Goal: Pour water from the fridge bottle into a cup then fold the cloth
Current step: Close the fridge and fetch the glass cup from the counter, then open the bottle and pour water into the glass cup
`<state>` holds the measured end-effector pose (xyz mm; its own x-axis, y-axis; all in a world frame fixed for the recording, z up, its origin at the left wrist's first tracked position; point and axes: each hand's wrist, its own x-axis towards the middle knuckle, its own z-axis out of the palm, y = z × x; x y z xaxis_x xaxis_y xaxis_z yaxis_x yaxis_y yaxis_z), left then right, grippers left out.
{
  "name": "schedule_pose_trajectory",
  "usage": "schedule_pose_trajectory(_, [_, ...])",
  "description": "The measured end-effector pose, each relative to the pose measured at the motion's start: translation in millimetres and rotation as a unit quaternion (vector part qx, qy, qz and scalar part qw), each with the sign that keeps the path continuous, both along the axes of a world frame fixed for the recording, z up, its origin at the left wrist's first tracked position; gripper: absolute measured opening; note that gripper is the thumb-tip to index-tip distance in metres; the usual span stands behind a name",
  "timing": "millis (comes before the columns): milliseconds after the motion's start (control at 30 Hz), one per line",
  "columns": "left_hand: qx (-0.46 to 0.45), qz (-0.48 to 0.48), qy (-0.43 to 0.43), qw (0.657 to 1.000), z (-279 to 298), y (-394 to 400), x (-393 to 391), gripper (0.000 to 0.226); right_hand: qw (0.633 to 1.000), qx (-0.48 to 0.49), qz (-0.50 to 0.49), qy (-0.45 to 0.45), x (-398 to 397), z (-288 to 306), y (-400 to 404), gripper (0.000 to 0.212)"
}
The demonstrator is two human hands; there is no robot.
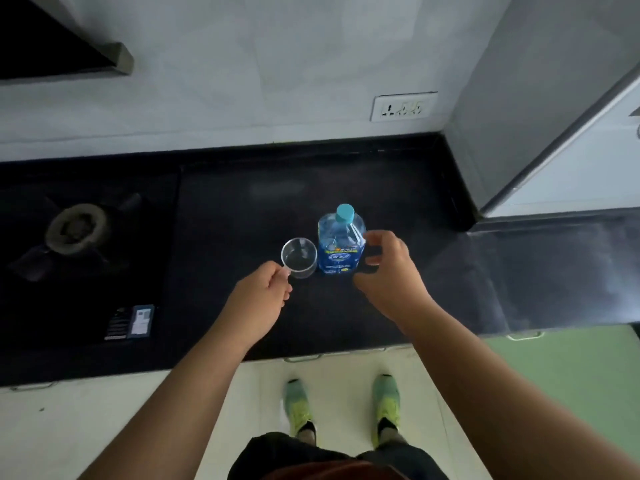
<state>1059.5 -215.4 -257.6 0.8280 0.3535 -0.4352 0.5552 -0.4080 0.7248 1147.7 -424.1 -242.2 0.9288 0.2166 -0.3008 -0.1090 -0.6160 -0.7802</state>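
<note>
The left hand (265,294) pinches the handle of a clear cup (299,257), its fingers curled round the small loop at the cup's near left side. The cup stands upright on the black counter (242,220) and looks empty, though the glass is too clear to be sure. The right hand (389,275) hangs just to the right of the bottle (341,245) with fingers and thumb spread in a loose curve, holding nothing; the fingertips reach close to the bottle's right shoulder, and I cannot tell whether they touch it.

Nearest of all, below the hands, two feet in green shoes (341,407) stand on a pale floor, and the counter's front edge carries metal drawer handles (301,357).

The bottle stands upright on the counter, just beside the cup on its right, the two nearly touching. It is clear blue plastic with a blue label and a teal cap (345,212) screwed on.

To the left a gas burner (77,227) sits in a dark hob, with a sticker (131,322) at the hob's near corner. Farther back, a white socket (403,107) is set in the pale wall, a dark hood (62,39) hangs at upper left, and a grey fridge (540,98) fills the upper right.
</note>
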Motion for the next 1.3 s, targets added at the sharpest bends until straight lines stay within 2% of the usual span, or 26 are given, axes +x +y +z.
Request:
schedule_pose_trajectory(167, [0.017,0.01,0.073,0.997,-36.7,20.7,19.2,0.029,0.998,-0.032,0.019,-0.045,45.0,-4.9,3.8,0.087])
schedule_pose_trajectory(367, [-0.014,0.041,0.115,0.992,-79.7,15.1,47.8,0.027,0.993,-0.044,0.112,-0.007,66.4,-14.9,14.8,0.098])
schedule_pose_trajectory(500, [0.011,0.008,0.15,0.989,-100.0,7.7,57.0,0.03,0.986,-0.068,0.151,-0.01,70.0,-24.4,18.2,0.095])
schedule_pose_trajectory(700, [0.047,-0.031,0.179,0.982,-113.8,3.2,64.0,0.031,0.981,-0.122,0.135,-0.065,75.6,-26.3,11.0,0.08])
schedule_pose_trajectory(933, [0.126,-0.105,0.144,0.976,-113.7,-2.2,72.5,0.034,0.988,-0.125,0.084,-0.044,70.0,-28.6,-15.7,0.085])
schedule_pose_trajectory(1067, [0.137,-0.076,0.133,0.979,-113.7,-1.6,70.2,0.025,0.987,-0.127,0.084,-0.041,62.7,-30.5,-22.4,0.086])
schedule_pose_trajectory(1200, [0.124,-0.074,0.148,0.978,-105.8,2.7,69.4,0.043,0.983,-0.152,0.098,-0.035,62.1,-32.2,-22.9,0.086])
schedule_pose_trajectory(1300, [0.145,-0.064,0.068,0.985,-83.0,-4.7,72.6,0.065,0.986,-0.133,0.1,-0.015,61.2,-31.9,-22.6,0.086])
